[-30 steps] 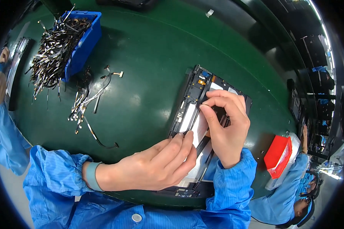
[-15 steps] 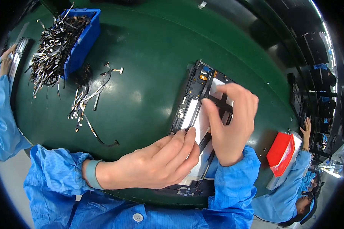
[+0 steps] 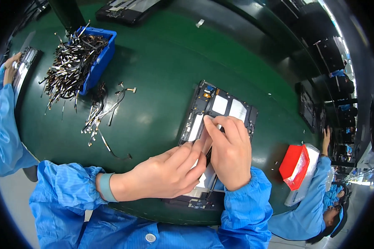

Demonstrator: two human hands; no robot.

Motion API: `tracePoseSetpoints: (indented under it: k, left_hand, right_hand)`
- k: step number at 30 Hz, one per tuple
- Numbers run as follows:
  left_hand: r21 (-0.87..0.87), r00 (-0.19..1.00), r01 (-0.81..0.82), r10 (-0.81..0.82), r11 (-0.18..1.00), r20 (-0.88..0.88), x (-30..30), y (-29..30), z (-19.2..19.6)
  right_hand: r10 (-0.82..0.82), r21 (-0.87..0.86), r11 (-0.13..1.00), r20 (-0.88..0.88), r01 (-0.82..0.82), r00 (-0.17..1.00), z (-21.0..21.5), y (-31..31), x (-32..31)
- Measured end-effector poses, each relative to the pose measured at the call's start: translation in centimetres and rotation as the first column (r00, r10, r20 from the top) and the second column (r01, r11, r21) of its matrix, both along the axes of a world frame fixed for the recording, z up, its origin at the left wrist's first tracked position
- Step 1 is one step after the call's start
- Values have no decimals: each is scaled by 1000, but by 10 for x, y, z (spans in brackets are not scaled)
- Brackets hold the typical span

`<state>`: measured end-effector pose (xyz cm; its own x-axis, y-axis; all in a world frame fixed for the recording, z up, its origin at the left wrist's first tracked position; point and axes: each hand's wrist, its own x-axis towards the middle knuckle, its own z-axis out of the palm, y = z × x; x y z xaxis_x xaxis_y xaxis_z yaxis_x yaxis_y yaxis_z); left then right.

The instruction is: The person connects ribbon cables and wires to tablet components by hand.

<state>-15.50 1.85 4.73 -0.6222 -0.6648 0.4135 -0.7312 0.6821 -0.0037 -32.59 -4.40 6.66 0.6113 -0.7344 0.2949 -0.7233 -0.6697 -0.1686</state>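
Observation:
An opened tablet-like device [image 3: 200, 101] lies in front of me, its inside bared: a black frame, small boards, pale flat panels and dark strips. My left hand [image 3: 160, 174] reaches across its left part, fingers bent and pressed together near the middle. Beside it, my right hand [image 3: 232, 153] rests over the device with thumb and forefinger pinched close to the left fingertips. Whatever lies between the fingers of either hand is hidden. A teal band [image 3: 107, 187] circles my left wrist.
A blue bin [image 3: 99, 66] overflows with thin cables; several loose cables [image 3: 99, 118] lie nearer me. At right stands a red box [image 3: 294, 166] by clear plastic. Other devices [image 3: 126, 10] lie at the far edge and right. Co-workers' arms [image 3: 6, 120] show at both sides.
My right hand has come down and left from over the pale panels, its thumb and forefinger closing. My left hand keeps its place on the device. The whole view has shifted slightly.

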Motion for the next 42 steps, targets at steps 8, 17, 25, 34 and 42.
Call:
tracePoseSetpoints:
  k: [8, 17, 25, 34, 42]
  left_hand:
    - [25, 999, 20, -19, 999, -42, 3, 0, 0]
    - [-27, 999, 44, -45, 999, -25, 4, 2, -4]
    - [58, 960, -40, 54, 998, -275, 26, 20, 5]
    - [174, 981, -119, 143, 978, -133, 33, 5, 0]
    - [297, 975, -112, 163, 948, -154, 45, 5, 2]
  right_hand:
    - [-18, -21, 1000, 201, 23, 979, 7, 4, -10]
    - [-40, 8, 999, 155, 39, 987, 5, 6, -5]
    - [-188, 28, 981, -47, 190, 981, 41, 67, -41]
    - [-412, 288, 870, -23, 400, 911, 25, 114, -70]
    - [-133, 417, 901, 5, 119, 991, 19, 126, -77]
